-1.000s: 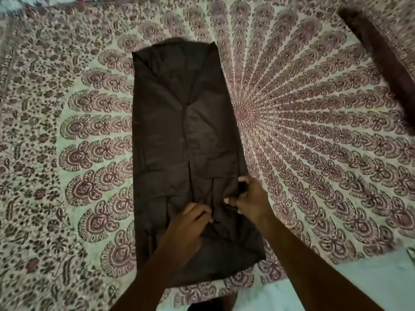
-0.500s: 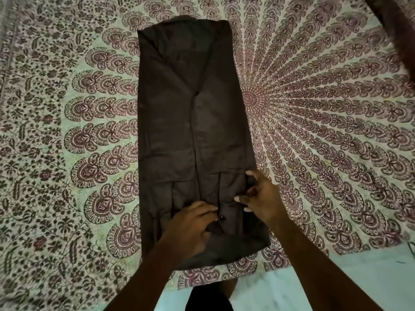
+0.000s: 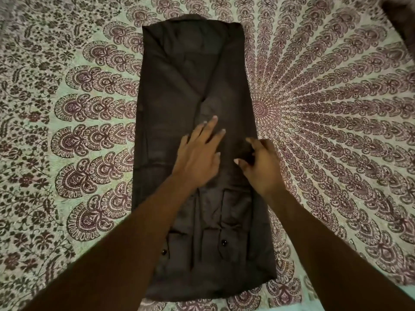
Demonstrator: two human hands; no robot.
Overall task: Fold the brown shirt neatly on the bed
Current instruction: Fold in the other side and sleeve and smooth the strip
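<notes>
The brown shirt (image 3: 188, 70) lies flat on the bed as a long narrow strip, its sides and sleeves folded inward. Two cuffs with dark buttons rest near the end closest to me. My left hand (image 3: 198, 156) lies palm down on the middle of the shirt, fingers spread and pointing away from me. My right hand (image 3: 261, 164) hovers over or touches the shirt's right edge, fingers curled and apart, holding nothing that I can see.
A bedsheet (image 3: 336, 108) with a maroon and green mandala print covers the bed. A dark cloth (image 3: 402, 19) lies at the far right corner. The bed's near edge (image 3: 280, 307) runs just below the shirt's hem.
Both hands have left the cuffs near the hem and moved up to the shirt's middle. The left hand has opened flat; the right has let go of the fabric.
</notes>
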